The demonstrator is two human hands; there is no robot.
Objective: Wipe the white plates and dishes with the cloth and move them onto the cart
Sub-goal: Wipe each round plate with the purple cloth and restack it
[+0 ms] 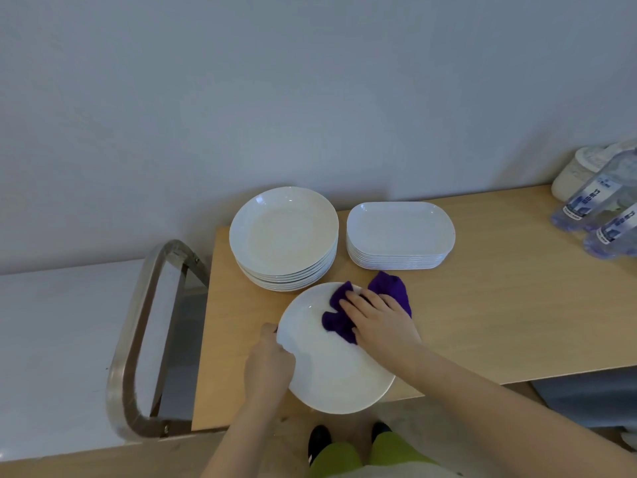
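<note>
A round white plate (331,374) lies at the front edge of the wooden table (499,322), partly past it. My left hand (270,365) grips its left rim. My right hand (379,320) presses a purple cloth (339,320) flat onto the plate's upper part; some cloth trails off behind onto the table. Behind stands a stack of round white plates (284,236). To its right is a stack of oblong white dishes (400,232).
The cart (51,339), with a white top and a steel handle (138,339), stands against the table's left end. Water bottles (596,215) and a white container (579,170) sit at the far right. A grey wall rises behind. My feet show below the table edge.
</note>
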